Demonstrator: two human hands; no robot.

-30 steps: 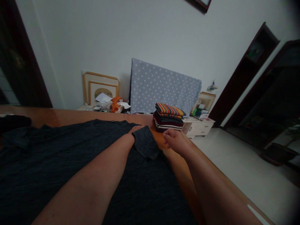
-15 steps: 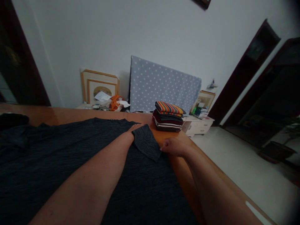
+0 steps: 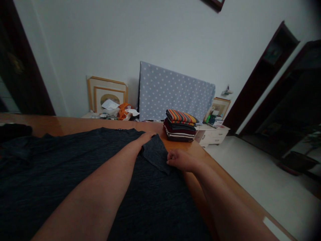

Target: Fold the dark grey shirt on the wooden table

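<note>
A dark grey heathered T-shirt (image 3: 82,160) lies spread over the wooden table, its neckline toward the far edge. The short sleeve (image 3: 155,152) on the right is folded inward over the body. My left hand (image 3: 146,137) reaches to the far end of that fold, by the shoulder; its fingers are bent at the cloth and partly hidden. At the near end of the fold, my right hand (image 3: 178,160) is closed, thumb and fingers pinching the sleeve's edge.
On the table (image 3: 200,154), just beyond my hands, stands a stack of folded clothes (image 3: 180,125), striped on top. A dark cloth bundle (image 3: 15,132) lies far left. Behind are a polka-dot cloth cover (image 3: 173,90), framed pictures (image 3: 107,82) and a white cabinet (image 3: 215,135).
My right hand has shifted slightly left and inward along the sleeve's edge. My left hand has moved a little toward the sleeve's far corner, and its fingers look more bent.
</note>
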